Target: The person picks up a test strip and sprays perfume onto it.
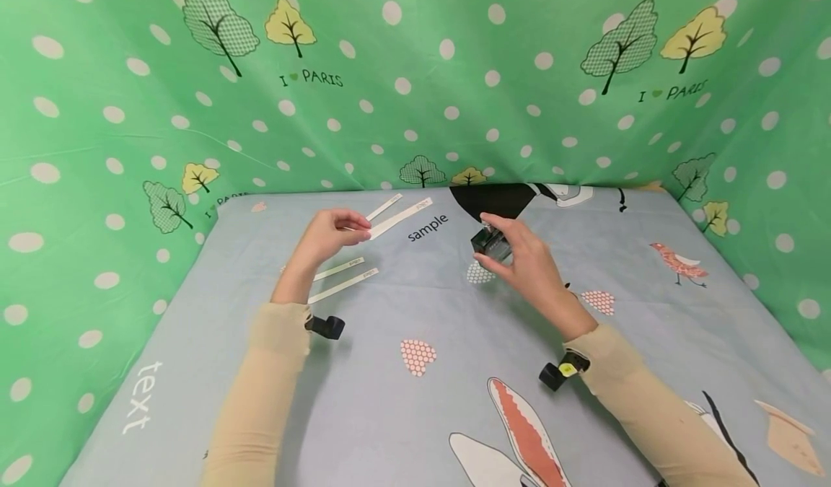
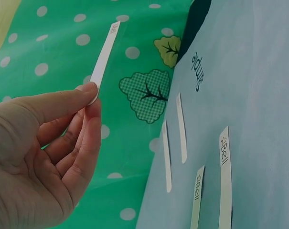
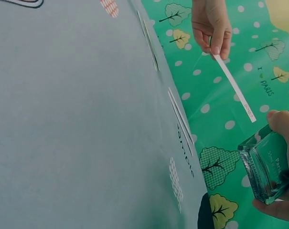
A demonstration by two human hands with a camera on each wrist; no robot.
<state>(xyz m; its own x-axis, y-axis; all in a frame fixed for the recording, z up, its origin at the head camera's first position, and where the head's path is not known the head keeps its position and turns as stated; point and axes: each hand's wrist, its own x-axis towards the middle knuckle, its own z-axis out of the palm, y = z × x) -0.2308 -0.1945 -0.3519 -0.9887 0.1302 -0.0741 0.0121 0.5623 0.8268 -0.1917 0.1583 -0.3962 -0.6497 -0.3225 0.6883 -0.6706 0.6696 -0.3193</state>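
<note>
My left hand (image 1: pixel 327 238) pinches a white paper test strip (image 1: pixel 405 216) near one end, between thumb and fingers. Its free end, with small print, points toward the right hand and stands clear of the sheet in the left wrist view. My right hand (image 1: pixel 529 262) grips a dark glass perfume bottle (image 1: pixel 491 244), thumb on one side and a finger at the top by the nozzle. The bottle's clear glass (image 3: pixel 266 167) shows in the right wrist view, a short gap from the strip's tip (image 3: pixel 249 114). Part of the bottle is hidden by the fingers.
Several more paper strips (image 2: pixel 225 186) lie on the grey-blue printed sheet (image 1: pixel 363 393), beneath and beyond the left hand. Two nearer strips are marked "Bell". A green dotted curtain (image 1: pixel 448 76) rises behind the table's far edge.
</note>
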